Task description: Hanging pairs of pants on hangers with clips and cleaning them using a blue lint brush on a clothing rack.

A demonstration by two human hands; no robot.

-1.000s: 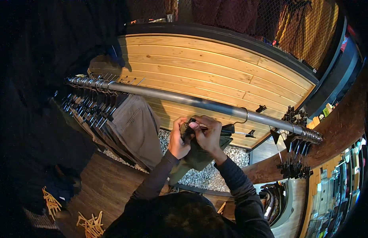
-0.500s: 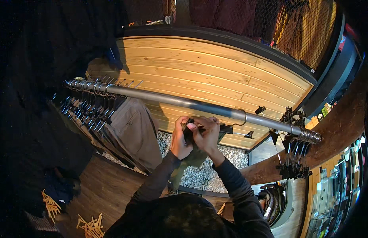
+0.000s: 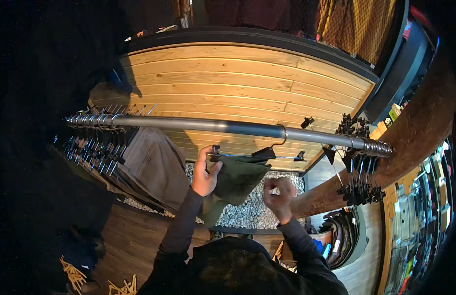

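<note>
An olive-green garment (image 3: 240, 172) hangs folded from a clip hanger (image 3: 262, 154) with a dark centre piece and a thin metal bar, its hook over a grey metal rail (image 3: 196, 123). It sits below the rail, between the two hands. The left hand (image 3: 205, 173) is at the garment's left corner, just beside the hanger's left black clip, thumb and fingers pinching the cloth there. The right hand (image 3: 279, 194) is apart from the garment, lower and to its right; its fingers curl inward, but blur hides whether their tips meet.

Further left on the rail, brown trousers (image 3: 156, 160) hang at the near end of a tight row of clipped garments. At the right end, black clip hangers (image 3: 358, 167) crowd together beside a thick, curved brown beam (image 3: 410, 132).

Under the rail lies a bed of pale grey pebbles (image 3: 252, 216), edged in dark trim, and dark wood flooring (image 3: 134, 228) with tangled pale wooden pieces (image 3: 122, 286) at lower left. Behind stands a wall of light, knotted planks (image 3: 213, 81), with wire mesh (image 3: 356, 29) above it in front of yellowish and maroon cloth. Glazed shelving (image 3: 410, 221) fills the right side.
</note>
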